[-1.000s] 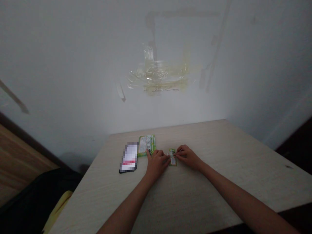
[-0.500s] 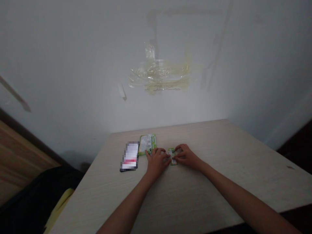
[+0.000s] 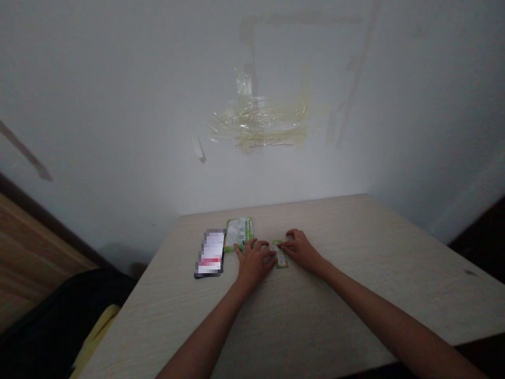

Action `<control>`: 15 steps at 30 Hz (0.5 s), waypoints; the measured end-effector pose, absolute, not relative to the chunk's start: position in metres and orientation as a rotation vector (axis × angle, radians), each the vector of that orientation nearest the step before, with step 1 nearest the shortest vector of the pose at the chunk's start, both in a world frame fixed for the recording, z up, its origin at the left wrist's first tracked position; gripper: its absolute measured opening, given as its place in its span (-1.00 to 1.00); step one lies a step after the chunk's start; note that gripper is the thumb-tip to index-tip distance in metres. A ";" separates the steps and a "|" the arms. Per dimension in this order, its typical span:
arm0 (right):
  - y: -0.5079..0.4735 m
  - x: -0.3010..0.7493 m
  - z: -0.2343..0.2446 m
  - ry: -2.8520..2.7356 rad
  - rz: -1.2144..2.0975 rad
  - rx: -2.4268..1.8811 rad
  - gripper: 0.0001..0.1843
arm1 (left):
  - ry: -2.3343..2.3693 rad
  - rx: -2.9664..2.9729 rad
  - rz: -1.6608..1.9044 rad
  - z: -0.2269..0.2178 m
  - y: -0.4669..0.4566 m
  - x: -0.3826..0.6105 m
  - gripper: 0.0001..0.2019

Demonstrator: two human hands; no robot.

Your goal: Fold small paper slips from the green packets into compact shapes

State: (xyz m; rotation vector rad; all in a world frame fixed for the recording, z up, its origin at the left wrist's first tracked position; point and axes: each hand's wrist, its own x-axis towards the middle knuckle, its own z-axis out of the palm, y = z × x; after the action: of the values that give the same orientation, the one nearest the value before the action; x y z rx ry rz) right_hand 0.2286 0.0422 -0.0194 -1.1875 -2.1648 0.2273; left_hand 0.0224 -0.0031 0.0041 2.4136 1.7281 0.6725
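A small green-and-white printed piece, like a card point(image 3: 281, 259), lies flat on the table between my two hands. My left hand point(image 3: 255, 261) rests palm down to its left, with the fingers spread and their tips at the card's left edge. The thumb of that hand reaches to the lower edge of a larger green-and-white printed pack point(image 3: 239, 232). On the right, my right hand point(image 3: 303, 251) has its lower fingertips on the card's upper part, while another finger is raised apart from them. Fine details of the card are too small to make out.
A phone-like device point(image 3: 211, 253) with a pixelated screen lies left of the green pack. Behind the pale wooden table point(image 3: 335, 221) rises a wall with peeling clear tape point(image 3: 260, 123). Dark and yellow cloth point(image 3: 97, 337) and a wooden panel point(image 3: 31, 247) are at the left.
My right hand has shifted slightly left and up along the card, and its fingers have spread, showing more of the card's lower part. The left hand has stayed nearly still.
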 end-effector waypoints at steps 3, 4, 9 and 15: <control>0.044 0.227 -0.021 -2.164 0.197 -1.236 -0.79 | 1.730 2.431 0.655 0.004 -0.004 0.022 -0.84; 0.045 0.226 -0.021 -2.165 0.188 -1.254 -0.78 | 1.737 2.435 0.649 0.004 -0.004 0.022 -0.83; 0.049 0.221 -0.020 -2.169 0.120 -1.360 -0.74 | 1.741 2.437 0.637 0.004 -0.003 0.022 -0.83; 0.046 0.219 -0.019 -2.167 0.087 -1.411 -0.72 | 1.735 2.429 0.644 0.004 -0.004 0.023 -0.82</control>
State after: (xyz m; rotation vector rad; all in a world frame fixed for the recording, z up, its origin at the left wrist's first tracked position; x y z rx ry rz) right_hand 0.2186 0.0458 -0.0190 -1.4113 -2.1674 0.0868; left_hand 0.0234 -0.0041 0.0039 2.4295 1.7352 0.6442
